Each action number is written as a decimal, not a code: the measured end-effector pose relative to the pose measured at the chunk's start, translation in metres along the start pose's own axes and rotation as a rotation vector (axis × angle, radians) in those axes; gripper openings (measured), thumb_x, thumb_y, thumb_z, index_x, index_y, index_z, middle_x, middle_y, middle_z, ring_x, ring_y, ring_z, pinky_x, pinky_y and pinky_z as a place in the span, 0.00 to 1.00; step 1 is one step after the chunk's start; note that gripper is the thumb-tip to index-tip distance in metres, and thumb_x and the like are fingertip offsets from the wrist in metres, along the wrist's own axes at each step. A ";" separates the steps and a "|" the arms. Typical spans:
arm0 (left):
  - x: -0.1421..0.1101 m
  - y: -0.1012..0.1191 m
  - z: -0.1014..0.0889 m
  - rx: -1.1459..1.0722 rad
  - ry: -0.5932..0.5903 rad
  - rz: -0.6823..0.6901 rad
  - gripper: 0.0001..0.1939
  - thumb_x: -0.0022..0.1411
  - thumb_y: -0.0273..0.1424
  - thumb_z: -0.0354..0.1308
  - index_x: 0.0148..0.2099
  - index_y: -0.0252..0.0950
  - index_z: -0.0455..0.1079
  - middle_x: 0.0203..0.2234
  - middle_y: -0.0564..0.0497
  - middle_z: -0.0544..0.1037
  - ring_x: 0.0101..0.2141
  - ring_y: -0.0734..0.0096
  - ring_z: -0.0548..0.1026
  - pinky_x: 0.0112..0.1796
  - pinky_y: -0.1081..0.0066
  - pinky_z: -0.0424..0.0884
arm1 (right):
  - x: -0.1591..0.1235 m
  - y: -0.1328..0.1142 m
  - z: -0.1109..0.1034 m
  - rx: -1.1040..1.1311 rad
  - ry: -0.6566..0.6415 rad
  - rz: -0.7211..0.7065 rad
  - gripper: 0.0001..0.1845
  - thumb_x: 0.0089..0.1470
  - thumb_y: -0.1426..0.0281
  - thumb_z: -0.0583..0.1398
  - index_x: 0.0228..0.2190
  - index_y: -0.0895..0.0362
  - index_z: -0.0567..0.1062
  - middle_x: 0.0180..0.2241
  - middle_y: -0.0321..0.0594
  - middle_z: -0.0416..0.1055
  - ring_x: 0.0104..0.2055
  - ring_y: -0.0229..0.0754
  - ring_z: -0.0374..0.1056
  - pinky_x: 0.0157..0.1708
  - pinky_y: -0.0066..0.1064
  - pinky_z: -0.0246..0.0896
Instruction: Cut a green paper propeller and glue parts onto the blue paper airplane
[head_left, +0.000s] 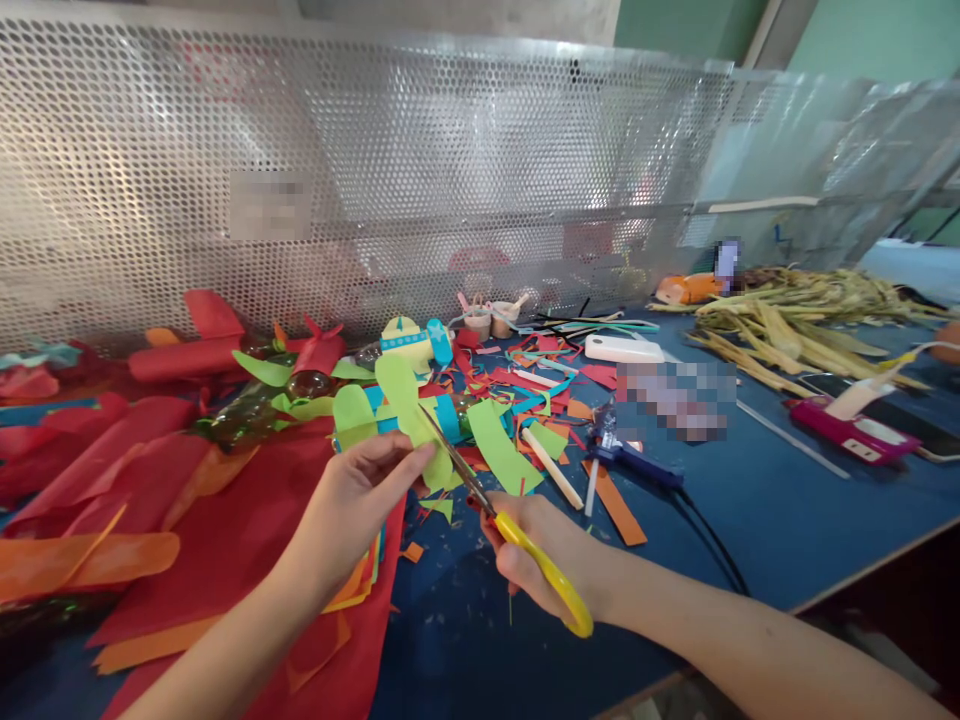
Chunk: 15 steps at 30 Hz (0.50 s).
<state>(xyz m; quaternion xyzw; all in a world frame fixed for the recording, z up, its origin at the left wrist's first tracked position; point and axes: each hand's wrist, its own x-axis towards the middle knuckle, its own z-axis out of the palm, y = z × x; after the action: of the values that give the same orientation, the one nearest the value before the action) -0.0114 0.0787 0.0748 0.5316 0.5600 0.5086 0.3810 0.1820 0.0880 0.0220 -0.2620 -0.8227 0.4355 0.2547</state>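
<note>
My left hand (367, 495) pinches a light green paper piece (401, 395) with a rounded upper end. In my right hand (544, 550) is a pair of scissors (544, 570) with yellow handles, its fingers wrapped round them. The blades reach up and left to the right edge of the green paper, close to my left fingertips. Just right of the blades lies a curved green paper strip (501, 445). Behind the held piece is a blue and green paper-covered object (450, 415), partly hidden.
Red paper sheets (247, 520) and red paper shapes cover the left side. A glue gun (637, 462) with a black cable lies right of the scraps. Dried plant stalks (787, 310) and a magenta device (855, 430) are farther right. A perforated metal panel (450, 180) stands behind.
</note>
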 end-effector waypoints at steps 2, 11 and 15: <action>0.000 0.000 0.000 0.012 0.005 0.006 0.15 0.44 0.42 0.66 0.24 0.35 0.71 0.20 0.54 0.73 0.24 0.73 0.69 0.28 0.75 0.68 | 0.000 -0.001 -0.001 0.000 0.001 -0.004 0.32 0.51 0.38 0.41 0.26 0.55 0.56 0.19 0.29 0.52 0.18 0.32 0.48 0.18 0.26 0.42; 0.000 -0.001 0.002 -0.012 0.048 0.025 0.13 0.44 0.40 0.66 0.24 0.36 0.71 0.20 0.55 0.70 0.23 0.73 0.68 0.27 0.74 0.68 | 0.000 -0.003 0.000 -0.029 0.021 0.013 0.33 0.49 0.36 0.41 0.24 0.55 0.54 0.20 0.30 0.51 0.21 0.32 0.46 0.21 0.27 0.41; 0.000 0.000 0.001 0.002 0.032 0.022 0.13 0.44 0.40 0.65 0.23 0.36 0.70 0.19 0.55 0.70 0.23 0.74 0.68 0.27 0.75 0.68 | 0.001 -0.001 0.001 -0.039 0.034 0.002 0.33 0.49 0.36 0.41 0.24 0.55 0.54 0.20 0.31 0.52 0.21 0.32 0.47 0.21 0.27 0.41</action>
<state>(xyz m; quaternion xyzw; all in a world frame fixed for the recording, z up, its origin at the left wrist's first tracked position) -0.0103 0.0785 0.0741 0.5297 0.5607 0.5207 0.3659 0.1804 0.0879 0.0226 -0.2750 -0.8263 0.4151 0.2632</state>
